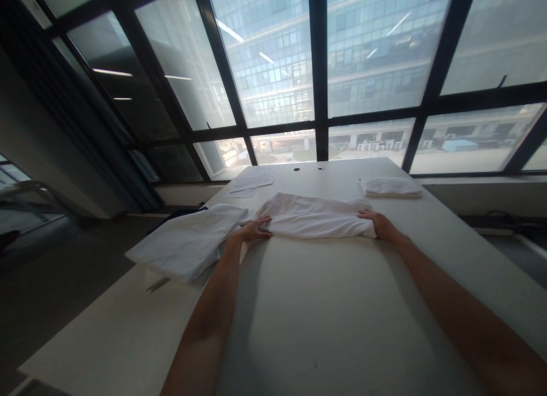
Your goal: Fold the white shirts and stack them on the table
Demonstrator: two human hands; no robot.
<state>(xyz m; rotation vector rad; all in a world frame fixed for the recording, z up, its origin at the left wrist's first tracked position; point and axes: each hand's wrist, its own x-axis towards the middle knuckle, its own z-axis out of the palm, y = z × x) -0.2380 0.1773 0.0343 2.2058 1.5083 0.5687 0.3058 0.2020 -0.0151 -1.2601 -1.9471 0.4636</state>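
A white cloth garment (314, 216), folded into a wide band with soft creases, lies across the white table (325, 305). I cannot make out what kind of garment it is. My left hand (255, 229) is closed on its left end, the thumb on top. At the opposite end, my right hand (378, 222) grips the fabric near the right edge, fingers over the top. The undersides of both grips are hidden.
Left of my left hand lies a larger heap of white cloth (188, 242), with something dark behind it. Sheets of paper (252, 182) rest at the back left. A folded white cloth (391, 187) sits at the back right. Tall windows (363, 54) stand beyond the table.
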